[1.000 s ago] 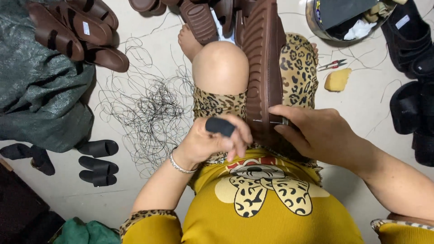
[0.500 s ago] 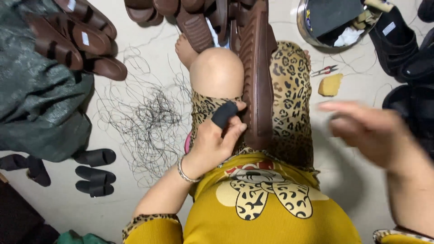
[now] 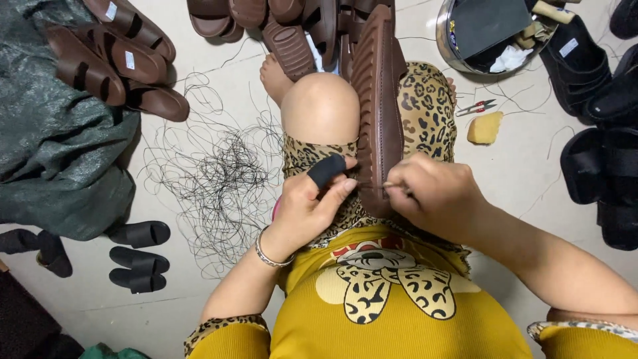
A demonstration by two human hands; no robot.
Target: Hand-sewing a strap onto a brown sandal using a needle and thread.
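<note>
Head view: a seated person's left hand (image 3: 309, 206), one finger in a black guard (image 3: 327, 169), braces a brown sandal sole (image 3: 377, 106) held upright between the knees, while the right hand (image 3: 435, 196) pinches what appears to be a needle at its near end. Stitching looks under way there. Loose black thread (image 3: 212, 186) lies alongside; three brown sandals (image 3: 113, 56) wait far left, more beyond.
</note>
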